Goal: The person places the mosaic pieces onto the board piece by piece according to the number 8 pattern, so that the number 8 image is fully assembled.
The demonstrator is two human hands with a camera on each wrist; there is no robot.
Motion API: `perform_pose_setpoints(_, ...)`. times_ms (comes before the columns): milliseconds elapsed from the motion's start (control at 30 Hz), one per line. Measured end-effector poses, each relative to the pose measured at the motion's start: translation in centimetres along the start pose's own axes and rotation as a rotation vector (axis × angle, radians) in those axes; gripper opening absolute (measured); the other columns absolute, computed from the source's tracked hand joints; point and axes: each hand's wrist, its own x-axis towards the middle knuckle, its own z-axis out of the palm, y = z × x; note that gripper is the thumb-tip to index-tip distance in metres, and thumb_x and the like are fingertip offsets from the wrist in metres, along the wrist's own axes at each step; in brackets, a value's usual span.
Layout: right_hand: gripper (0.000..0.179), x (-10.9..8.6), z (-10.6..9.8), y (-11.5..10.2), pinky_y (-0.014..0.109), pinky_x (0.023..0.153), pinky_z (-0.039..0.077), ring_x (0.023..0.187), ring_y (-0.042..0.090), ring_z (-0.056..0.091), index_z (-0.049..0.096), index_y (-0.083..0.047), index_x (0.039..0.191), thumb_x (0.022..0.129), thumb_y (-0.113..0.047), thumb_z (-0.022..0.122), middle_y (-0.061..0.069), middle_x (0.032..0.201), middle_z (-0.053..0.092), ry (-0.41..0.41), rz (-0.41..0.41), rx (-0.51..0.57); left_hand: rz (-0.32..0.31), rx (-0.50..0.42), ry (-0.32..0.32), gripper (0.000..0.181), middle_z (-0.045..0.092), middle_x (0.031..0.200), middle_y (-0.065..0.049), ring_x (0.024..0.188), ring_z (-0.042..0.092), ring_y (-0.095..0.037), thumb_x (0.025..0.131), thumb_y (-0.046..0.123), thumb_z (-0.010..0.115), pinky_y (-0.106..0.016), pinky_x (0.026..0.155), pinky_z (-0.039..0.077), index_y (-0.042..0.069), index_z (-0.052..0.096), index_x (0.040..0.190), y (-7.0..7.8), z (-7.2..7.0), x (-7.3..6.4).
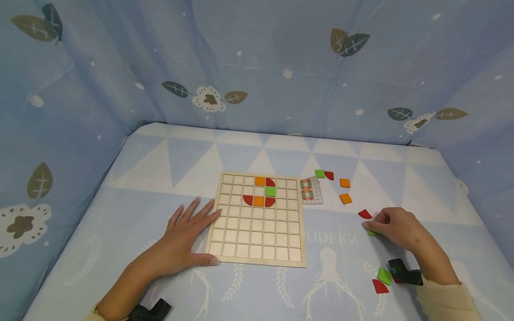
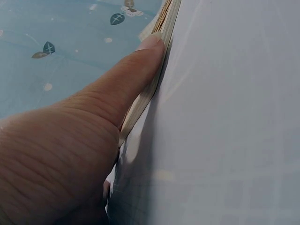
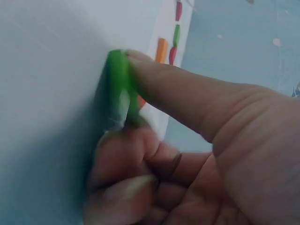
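Observation:
A wooden grid board (image 1: 257,262) lies flat on the cloth. My left hand (image 1: 180,243) rests at its left side with fingers spread, fingertips at the edge and thumb by the near corner. In the left wrist view the thumb (image 2: 112,84) lies along the board's side. Several tiles sit in the upper cells, among them an orange square (image 1: 259,202), a green square (image 1: 271,191) and a red quarter-round (image 1: 247,200). Off to the right, my right hand (image 1: 397,227) pinches a green tile (image 3: 119,79) between thumb and finger, low over the cloth.
Beside the board's right edge lies a printed pattern card (image 1: 316,191). Loose orange squares (image 1: 345,183), a green tile (image 1: 319,174) and a red quarter-round (image 1: 364,214) are scattered beyond it. Nearer lie another green tile (image 1: 384,276) and a red one (image 1: 380,286). Patterned fabric (image 1: 281,89) walls the table.

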Motion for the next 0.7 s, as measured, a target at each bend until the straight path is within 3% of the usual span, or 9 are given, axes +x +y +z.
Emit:
perform_pose_setpoints(267, 0.034, -0.3, 0.6, 0.5, 0.032, 0.058, 0.038, 0.07, 0.021, 0.053, 0.064, -0.007, 0.096, 0.098, -0.04, 0.074, 0.001, 0.073, 0.056, -0.013, -0.073, 0.056, 0.011, -0.01, -0.005, 0.112, 0.016, 0.174, 0.0, 0.16, -0.005, -0.033, 0.073, 0.073, 0.081, -0.064, 0.121, -0.005, 0.029, 0.034, 0.166, 0.0, -0.1, -0.1)
perform_pose_setpoints(700, 0.023, -1.5, 0.5, 1.3, 0.026, 0.07, 0.056, 0.08, 0.019, 0.062, 0.07, 0.0, 0.119, 0.101, -0.015, 0.071, 0.004, 0.095, 0.067, -0.121, -0.222, 0.249, 0.033, -0.012, 0.022, 0.111, 0.021, 0.174, -0.004, 0.16, -0.002, -0.037, 0.074, 0.071, 0.082, -0.066, 0.12, -0.004, 0.025, 0.037, 0.165, 0.1, -0.1, -0.2)
